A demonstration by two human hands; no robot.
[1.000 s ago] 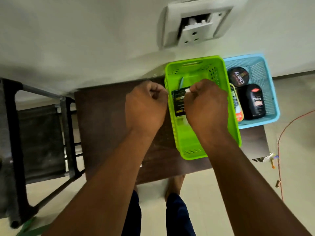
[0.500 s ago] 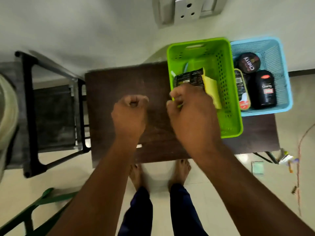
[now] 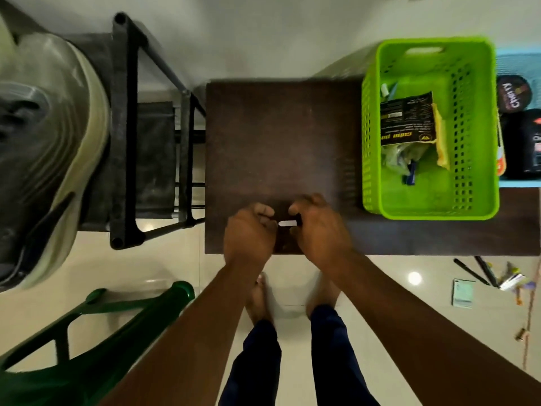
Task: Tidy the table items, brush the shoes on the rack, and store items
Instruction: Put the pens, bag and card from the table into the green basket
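Observation:
Both hands hover over the near edge of the dark brown table [image 3: 281,136]. My right hand [image 3: 319,230] pinches a small white-and-black item [image 3: 287,223] at its dark end. Curled fingers of my left hand [image 3: 248,232] pinch its other end. On the table's right stands a green basket [image 3: 369,136] holding a black packet [image 3: 407,118], a yellow cloth [image 3: 441,136] and a small blue thing [image 3: 411,171]. A large pale shoe [image 3: 44,148] sits on the black rack [image 3: 126,133] at the left.
A light blue basket [image 3: 518,58] beside the green one holds a round polish tin [image 3: 513,93] and a black bottle [image 3: 524,145]. A green plastic chair [image 3: 96,341] stands at lower left. Pens [image 3: 471,272] and a card [image 3: 463,293] lie on the tiled floor at right.
My right hand left the packet in the green basket and drew back to the table's near edge. My left hand also came back, and the two now meet at the small item.

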